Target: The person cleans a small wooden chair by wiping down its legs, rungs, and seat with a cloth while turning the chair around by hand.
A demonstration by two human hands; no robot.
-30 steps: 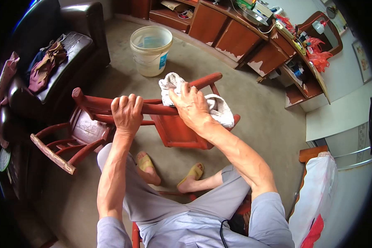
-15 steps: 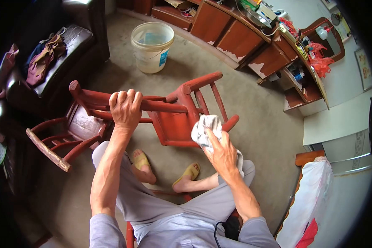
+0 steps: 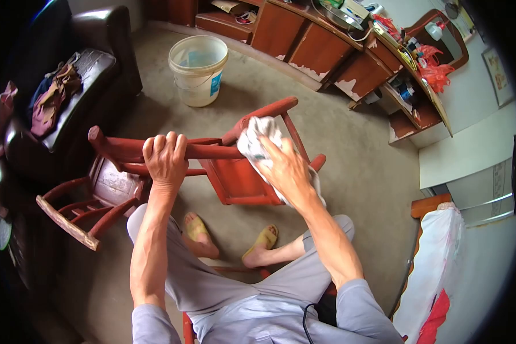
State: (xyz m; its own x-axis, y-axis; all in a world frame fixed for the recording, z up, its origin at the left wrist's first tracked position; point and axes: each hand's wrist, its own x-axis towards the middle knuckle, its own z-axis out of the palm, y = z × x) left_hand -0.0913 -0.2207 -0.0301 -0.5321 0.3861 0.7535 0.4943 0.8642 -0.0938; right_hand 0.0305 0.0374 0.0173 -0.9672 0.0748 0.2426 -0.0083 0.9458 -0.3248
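Observation:
A red wooden chair (image 3: 239,182) is held tilted in front of my knees. My left hand (image 3: 166,156) is wrapped round one of its long rails, left of the seat. In my right hand (image 3: 284,170) is a white cloth (image 3: 260,135) with dark marks, pressed onto the chair frame where the rail meets a corner post. Part of the cloth hangs down past the right side of that hand. The cloth and fingers hide the joint beneath. Left of it, a second small chair (image 3: 116,179) with a worn brown seat lies close behind the rail.
A white plastic bucket (image 3: 197,71) stands on the floor beyond the chair. A dark leather armchair (image 3: 100,66) with clothes on it is at the left. Peeling wooden cabinets (image 3: 315,49) line the back. A cloth-covered piece of furniture (image 3: 433,258) is at the right.
My right hand has moved the cloth up and left along the chair's frame, from the lower post to the corner. My left hand keeps its hold. The view has shifted slightly.

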